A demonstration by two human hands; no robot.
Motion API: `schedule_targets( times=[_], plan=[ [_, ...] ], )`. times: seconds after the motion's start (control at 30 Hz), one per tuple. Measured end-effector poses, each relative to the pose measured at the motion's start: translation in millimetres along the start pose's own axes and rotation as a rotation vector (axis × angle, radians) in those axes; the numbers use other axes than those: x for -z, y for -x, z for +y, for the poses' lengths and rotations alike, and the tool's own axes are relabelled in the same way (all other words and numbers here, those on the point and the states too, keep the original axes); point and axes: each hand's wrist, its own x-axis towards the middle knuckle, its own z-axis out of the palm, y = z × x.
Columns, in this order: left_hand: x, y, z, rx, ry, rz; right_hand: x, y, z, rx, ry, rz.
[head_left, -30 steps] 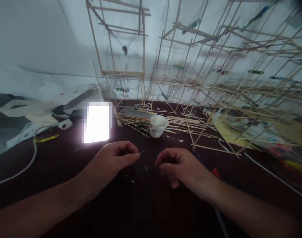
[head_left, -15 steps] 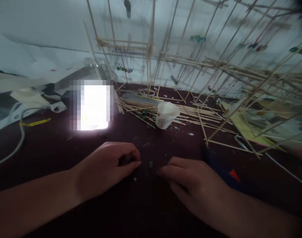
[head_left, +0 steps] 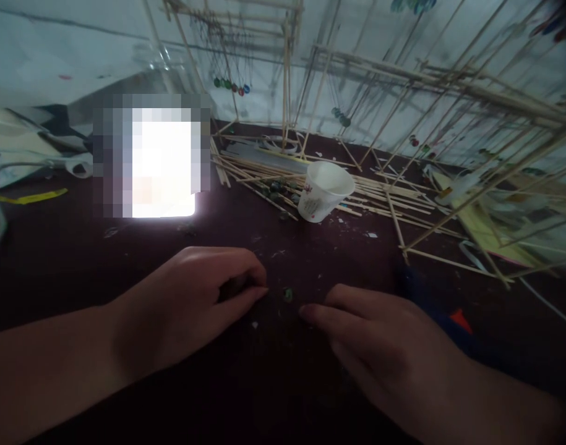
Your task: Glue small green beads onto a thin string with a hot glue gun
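My left hand (head_left: 194, 296) is held over the dark table with thumb and forefinger pinched together. What the pinch holds, if anything, is too fine to make out. Opposite it, my right hand (head_left: 385, 337) has its fingers pressed together and pointing left, and anything in them is hidden. A small green glass marble (head_left: 287, 294) shows in the gap between my fingertips, touching neither hand as far as I can see. Whether it rests on the table or hangs is unclear.
Beyond my hands stands a white paper cup (head_left: 326, 194), with loose marbles (head_left: 276, 190) and thin wooden sticks (head_left: 255, 176) around it. Stick frames carry hanging marbles (head_left: 231, 85). A bright, blurred-out screen (head_left: 162, 167) is at left. A dark blue object (head_left: 431, 309) lies by my right wrist.
The view has tilted down, so the frames and screen sit higher. The marble between my hands shows more clearly. My hands keep nearly the same pose, with a slightly wider gap.
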Motion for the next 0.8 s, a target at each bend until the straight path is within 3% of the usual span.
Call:
schedule_targets(
  times=[0.8],
  plan=[
    [-0.8, 0.8, 0.3, 0.000, -0.014, 0.034, -2.2, -0.1, 2.4, 0.007, 0.058, 0.096]
  ],
)
